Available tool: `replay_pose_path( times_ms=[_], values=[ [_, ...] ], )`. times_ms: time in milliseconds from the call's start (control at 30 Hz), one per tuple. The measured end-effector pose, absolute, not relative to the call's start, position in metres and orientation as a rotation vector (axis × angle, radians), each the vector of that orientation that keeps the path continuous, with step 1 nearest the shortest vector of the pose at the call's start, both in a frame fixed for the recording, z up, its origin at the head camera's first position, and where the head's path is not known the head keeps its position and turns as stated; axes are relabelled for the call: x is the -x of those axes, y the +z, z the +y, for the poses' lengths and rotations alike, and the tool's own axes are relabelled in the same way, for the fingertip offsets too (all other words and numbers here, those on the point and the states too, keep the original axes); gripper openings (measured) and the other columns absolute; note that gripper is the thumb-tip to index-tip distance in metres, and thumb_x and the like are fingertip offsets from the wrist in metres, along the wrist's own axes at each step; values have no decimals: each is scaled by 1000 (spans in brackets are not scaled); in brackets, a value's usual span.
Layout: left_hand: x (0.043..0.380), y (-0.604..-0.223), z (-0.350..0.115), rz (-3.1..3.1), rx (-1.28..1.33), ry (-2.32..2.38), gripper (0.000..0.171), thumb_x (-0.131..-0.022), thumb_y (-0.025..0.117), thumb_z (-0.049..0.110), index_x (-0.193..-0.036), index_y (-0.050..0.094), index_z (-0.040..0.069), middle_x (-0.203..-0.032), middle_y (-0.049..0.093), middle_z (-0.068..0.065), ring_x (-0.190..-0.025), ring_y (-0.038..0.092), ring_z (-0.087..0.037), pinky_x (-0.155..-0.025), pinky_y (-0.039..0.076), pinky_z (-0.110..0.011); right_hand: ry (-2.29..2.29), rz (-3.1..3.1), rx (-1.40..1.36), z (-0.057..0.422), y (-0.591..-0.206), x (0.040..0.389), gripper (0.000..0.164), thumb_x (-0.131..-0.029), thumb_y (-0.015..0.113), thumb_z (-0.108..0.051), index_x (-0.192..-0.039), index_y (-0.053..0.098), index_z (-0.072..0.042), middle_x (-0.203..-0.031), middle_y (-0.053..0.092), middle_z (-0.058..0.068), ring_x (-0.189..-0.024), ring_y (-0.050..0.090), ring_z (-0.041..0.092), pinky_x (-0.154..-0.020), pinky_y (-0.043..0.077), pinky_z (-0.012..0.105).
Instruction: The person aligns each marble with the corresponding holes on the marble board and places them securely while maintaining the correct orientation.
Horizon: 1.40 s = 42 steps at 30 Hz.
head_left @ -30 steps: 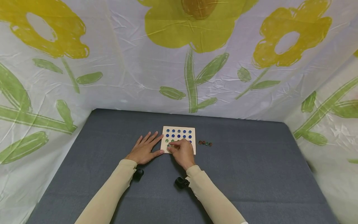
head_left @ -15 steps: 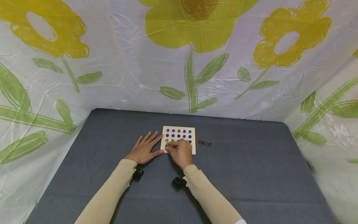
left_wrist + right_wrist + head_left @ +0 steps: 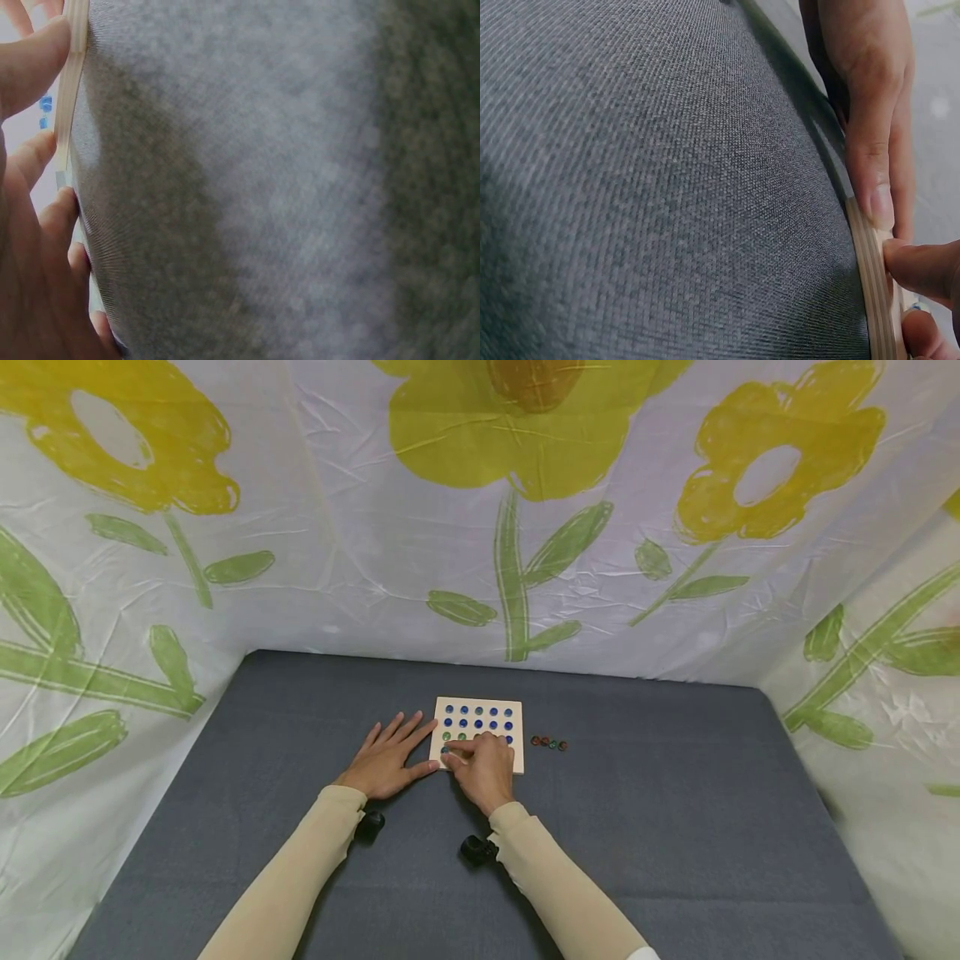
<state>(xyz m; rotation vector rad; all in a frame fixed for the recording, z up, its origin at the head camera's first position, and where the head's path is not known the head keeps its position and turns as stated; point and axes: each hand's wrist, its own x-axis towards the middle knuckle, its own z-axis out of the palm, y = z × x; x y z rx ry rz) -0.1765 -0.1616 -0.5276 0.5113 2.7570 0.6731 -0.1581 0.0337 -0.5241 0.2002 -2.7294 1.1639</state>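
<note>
A pale wooden board point(image 3: 516, 714) holds rows of small round glass beads, blue toward the far side and green in a nearer row. My left hand point(image 3: 386, 764) lies spread at its left side, index fingertip and thumb touching the edge. My right hand point(image 3: 483, 768) reaches over the near rows, thumb and index finger pinching a small dark blue-green bead point(image 3: 445, 750) at the near left corner. That hand covers part of the near rows. In the right wrist view my right thumb point(image 3: 926, 268) is at the board's layered edge point(image 3: 870, 277), close to the left thumb.
Several loose red and green beads point(image 3: 553, 744) lie in a short row on the dark grey cloth point(image 3: 660, 810), right of the board. A white sheet printed with yellow flowers point(image 3: 352, 527) hangs behind and at the sides.
My right hand has shifted slightly left with the bead, toward the board's near left corner. The left hand and the board stay put.
</note>
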Motion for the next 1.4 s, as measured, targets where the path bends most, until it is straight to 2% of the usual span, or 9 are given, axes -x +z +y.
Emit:
replay_pose_path(
  times_ms=[267,600,800,1033,1233,1400],
  values=[
    [174,-519,-160,2753,-539,691,77,-101,51,60,-163,29,20,-168,20,-14,-154,8,-41,-121,0,-63,1134,-2735,-243,37,-523,157,21,-83,87,-21,-103,84,-14,-82,66,3,-82,57,24,-85,44,50],
    [176,-520,-160,2759,-514,653,77,-101,53,59,-163,27,21,-168,19,-12,-154,8,-39,-122,0,-62,1085,-2720,-284,47,-519,156,24,-81,88,-19,-103,83,-11,-86,71,4,-81,60,23,-79,47,44],
    [177,-523,-160,2765,-502,645,78,-100,52,59,-163,26,22,-168,18,-11,-155,7,-38,-122,-1,-61,1121,-2717,-276,58,-515,156,23,-83,86,-19,-104,83,-10,-85,68,7,-80,56,23,-79,45,46],
    [176,-524,-159,2766,-494,660,80,-99,51,63,-163,27,22,-168,19,-12,-154,8,-39,-122,-1,-61,1140,-2695,-255,78,-511,155,20,-86,84,-17,-104,83,-10,-84,66,7,-77,52,22,-73,43,43],
    [177,-529,-161,2780,-508,651,81,-98,48,67,-163,26,23,-169,18,-9,-155,7,-37,-122,-2,-59,1120,-2683,-217,103,-511,155,20,-85,85,-17,-104,83,-11,-82,64,6,-76,49,22,-78,38,47],
    [178,-530,-162,2777,-521,674,81,-98,48,68,-163,27,24,-168,19,-9,-155,7,-37,-122,-1,-60,1112,-2707,-167,126,-511,155,25,-85,85,-17,-108,81,-9,-88,64,9,-81,49,26,-83,36,51]
  ],
)
